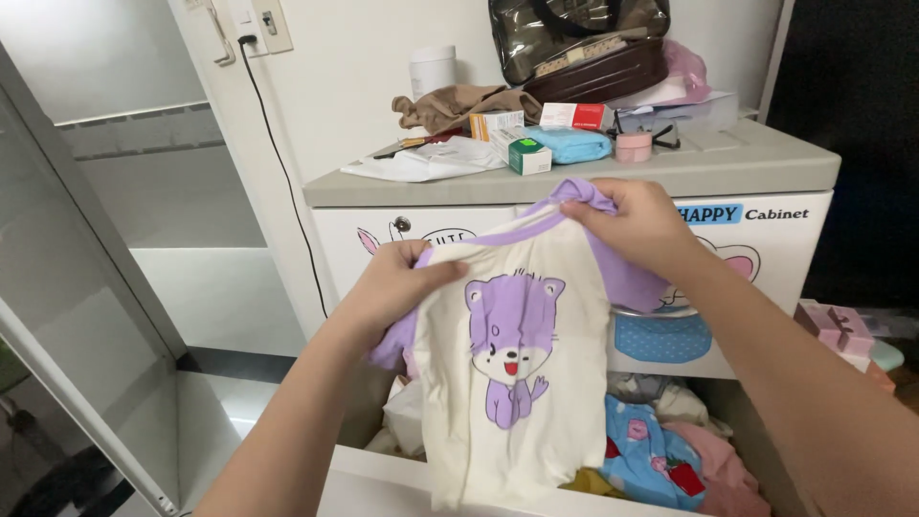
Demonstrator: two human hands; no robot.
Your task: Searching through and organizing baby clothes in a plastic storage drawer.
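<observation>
Shirt (pixel 512 383): cream, purple sleeves, hangs long axis vertical over open drawer (pixel 498 483) | left hand (pixel 397 282) pinches left shoulder | right hand (pixel 637 225) grips collar, higher, nearer cabinet (pixel 574 177).

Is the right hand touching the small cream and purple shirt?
Touching. In the head view the right hand pinches the purple collar of the shirt between its fingers.

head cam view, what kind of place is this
Probably a room in a home, at a clothes storage spot. Both hands, left hand and right hand, hold up a small cream and purple shirt over an open drawer of clothes, in a plastic cabinet topped with household clutter.
</observation>
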